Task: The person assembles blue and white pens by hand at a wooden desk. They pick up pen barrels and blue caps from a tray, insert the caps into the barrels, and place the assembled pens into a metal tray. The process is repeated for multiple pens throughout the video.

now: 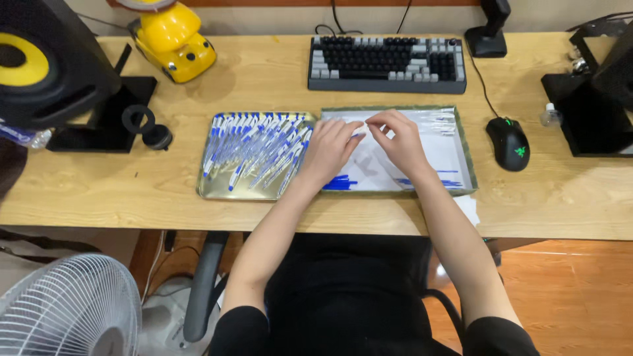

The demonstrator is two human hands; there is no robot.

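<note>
Both hands, left [330, 148] and right [399, 142], fingers pinched together on a clear pen part [361, 134] over the right tray [467, 155]; slippery, likely dropped.

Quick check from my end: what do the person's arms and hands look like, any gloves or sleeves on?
No gloves: the left hand and right hand are bare, with no rings, watch or wristband visible. Both forearms are uncovered; short black sleeves end above the elbows, part of a black top.

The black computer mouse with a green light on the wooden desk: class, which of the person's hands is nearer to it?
Right. The right hand is over the white tray, just left of the black computer mouse; the left hand lies farther left, beside the gold tray of pens.
</note>
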